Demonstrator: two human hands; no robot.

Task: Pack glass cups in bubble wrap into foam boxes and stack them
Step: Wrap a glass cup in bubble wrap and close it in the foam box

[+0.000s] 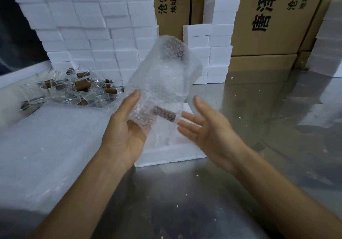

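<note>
Head view: left hand (123, 127) grips the bubble-wrapped cup (162, 83), held tilted at frame centre above a foam box (166, 153); right hand (209, 129) spread wide, empty, just beside it; unwrapped glass cups (74, 89) piled centre left.

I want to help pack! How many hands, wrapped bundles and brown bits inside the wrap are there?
Hands: 2, left hand and right hand
Bundle: 1
Brown bits: 2, one at the top, one at the bottom
Total: 5
</note>
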